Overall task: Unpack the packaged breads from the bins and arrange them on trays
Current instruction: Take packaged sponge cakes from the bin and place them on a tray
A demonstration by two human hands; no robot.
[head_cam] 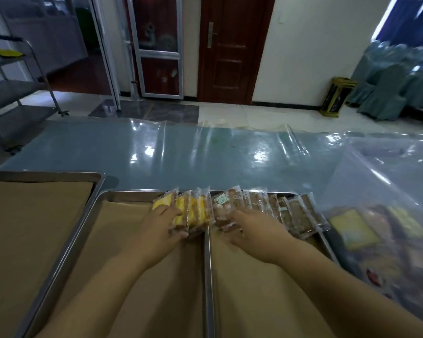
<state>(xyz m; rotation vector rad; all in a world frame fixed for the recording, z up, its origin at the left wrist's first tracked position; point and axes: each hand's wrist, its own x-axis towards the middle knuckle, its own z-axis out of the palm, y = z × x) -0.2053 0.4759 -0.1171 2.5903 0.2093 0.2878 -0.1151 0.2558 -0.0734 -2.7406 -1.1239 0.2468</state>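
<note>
A row of packaged breads stands on edge along the far side of two paper-lined metal trays. Yellow packs (193, 208) sit at the far right corner of the middle tray (93, 211); brown packs (276, 211) run across the right tray (327, 242). My left hand (164, 228) grips the left end of the yellow packs, fingers curled round them. My right hand (252, 228) lies on the brown packs near the seam between the trays; its fingertips are hidden among the wrappers.
A third paper-lined tray (47, 176) lies at the left. A clear plastic bag (386, 240) of more packaged breads lies to the right. The blue table (156, 152) under clear film stretches beyond the trays. A metal cart (15, 93) stands far left.
</note>
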